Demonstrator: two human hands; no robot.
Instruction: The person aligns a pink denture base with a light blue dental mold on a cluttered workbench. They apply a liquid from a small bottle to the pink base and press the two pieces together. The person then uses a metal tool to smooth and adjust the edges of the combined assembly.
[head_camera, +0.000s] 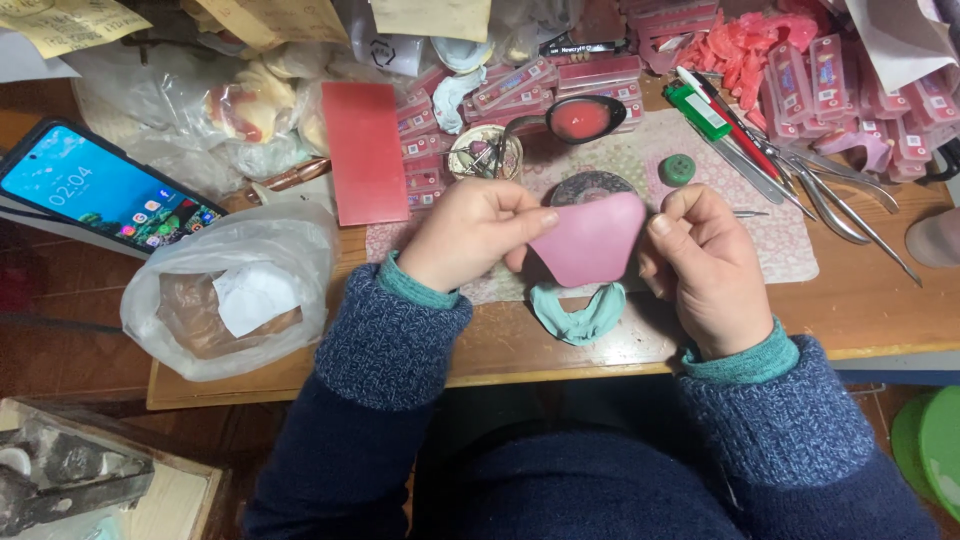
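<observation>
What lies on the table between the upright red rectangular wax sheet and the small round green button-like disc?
In the head view, between the red wax sheet and the green disc lie a small round dish of bits and a spoon holding red wax.

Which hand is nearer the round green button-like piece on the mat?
Right. The right hand sits just below the green piece; the left hand is farther off, across the pink sheet both hold.

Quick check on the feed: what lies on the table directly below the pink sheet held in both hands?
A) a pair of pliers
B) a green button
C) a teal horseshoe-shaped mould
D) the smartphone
C: the teal horseshoe-shaped mould lies just under the pink sheet pinched by the left hand and right hand.
</observation>
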